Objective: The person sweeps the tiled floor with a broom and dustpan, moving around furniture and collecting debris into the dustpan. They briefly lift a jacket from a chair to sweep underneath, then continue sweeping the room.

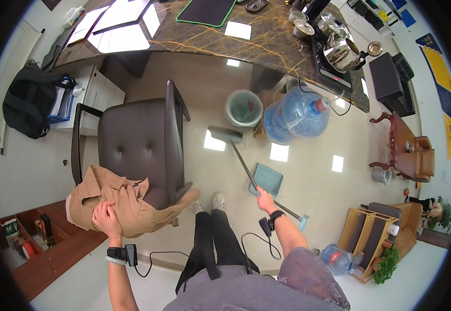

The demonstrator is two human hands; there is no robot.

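Observation:
My right hand point(265, 199) grips the dark pole of a broom point(245, 165). The broom's wide grey head point(225, 134) lies on the floor in front of the waste bin point(244, 109). Below the pole sits a blue-green dustpan point(271, 179), partly covered by the pole and my hand. A light blue end piece point(304, 223) shows beyond my wrist. On the left, my left hand point(106, 218) is curled over a tan jacket point(126, 206) draped on the back of a dark brown leather armchair point(136, 136). The jacket hides the chair back underneath.
Large blue water bottles point(297, 114) stand right of the bin, near a hanging cable point(342, 113). A dark marble table point(194, 42) spans the far side, with a kettle point(342, 54) on it. Wooden shelving point(60, 248) is at lower left, another bottle point(336, 258) at lower right.

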